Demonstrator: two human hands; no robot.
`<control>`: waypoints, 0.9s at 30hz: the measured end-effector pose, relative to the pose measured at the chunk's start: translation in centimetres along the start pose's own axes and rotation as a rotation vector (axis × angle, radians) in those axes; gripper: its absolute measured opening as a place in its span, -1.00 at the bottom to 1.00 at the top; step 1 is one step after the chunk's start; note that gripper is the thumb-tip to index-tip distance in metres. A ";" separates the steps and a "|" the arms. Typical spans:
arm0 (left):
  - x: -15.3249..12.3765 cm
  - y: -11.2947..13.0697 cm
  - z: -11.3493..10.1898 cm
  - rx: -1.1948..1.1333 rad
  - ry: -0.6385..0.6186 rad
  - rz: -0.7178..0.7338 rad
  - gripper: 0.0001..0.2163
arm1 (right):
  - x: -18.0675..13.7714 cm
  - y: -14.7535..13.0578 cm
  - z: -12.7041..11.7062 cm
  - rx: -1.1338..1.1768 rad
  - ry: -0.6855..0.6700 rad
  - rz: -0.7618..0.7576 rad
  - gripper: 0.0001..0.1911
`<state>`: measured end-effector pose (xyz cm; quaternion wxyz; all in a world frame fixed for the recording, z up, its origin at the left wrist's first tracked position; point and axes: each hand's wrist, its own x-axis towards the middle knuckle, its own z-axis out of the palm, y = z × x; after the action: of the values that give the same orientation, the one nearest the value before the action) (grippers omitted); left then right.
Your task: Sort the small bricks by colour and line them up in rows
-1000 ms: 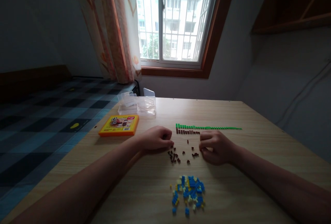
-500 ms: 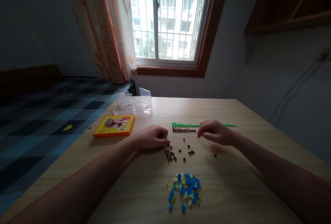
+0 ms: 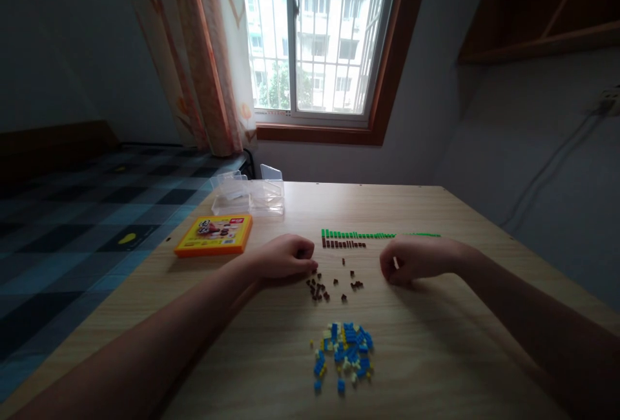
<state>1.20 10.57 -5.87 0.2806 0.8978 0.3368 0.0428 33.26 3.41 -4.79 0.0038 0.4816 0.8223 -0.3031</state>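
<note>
My left hand (image 3: 285, 257) rests on the table, fingers curled in and thumb stretched towards the brown toy bricks (image 3: 317, 289); nothing shows in it. Its thumb tip is close beside the uppermost brick of that cluster. Right of the scattered brown pieces, my right hand (image 3: 411, 258) reaches down to the tabletop with thumb and fingertips pinched together. What lies between those fingertips, if anything, is hidden. Behind the hands runs a row of green bricks (image 3: 358, 234), partly covered by my right hand. A shorter row of brown bricks (image 3: 341, 245) lines up in front of it.
Nearer to me lies a pile of blue, yellow and cream bricks (image 3: 346, 352). A yellow-orange box (image 3: 213, 236) lies at the left, with clear plastic trays (image 3: 249, 197) behind it. Left of the table (image 3: 436, 342) is a bed with a checked cover (image 3: 121, 213).
My right hand has come down and nearer to me, from beside the brown row to where a lone brown brick lay; that brick no longer shows. My left hand has stayed put.
</note>
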 end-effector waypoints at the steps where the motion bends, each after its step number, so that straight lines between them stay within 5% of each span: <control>1: 0.0 0.0 0.0 0.003 0.004 0.001 -0.68 | 0.4 -0.1 0.3 -0.012 0.065 -0.038 -0.84; 12: -0.1 0.4 0.1 -0.021 0.050 -0.002 -0.67 | 4.1 -2.1 5.6 -0.189 0.714 -0.292 -0.78; 27: -0.7 2.8 -0.7 0.189 -0.092 0.016 -0.70 | 3.5 -2.3 5.9 -0.160 0.876 -0.514 -0.71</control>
<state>2.12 8.78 -3.72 0.2094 0.9239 0.3191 -0.0283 27.91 2.46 -9.50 -0.3788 0.3439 0.8592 -0.0002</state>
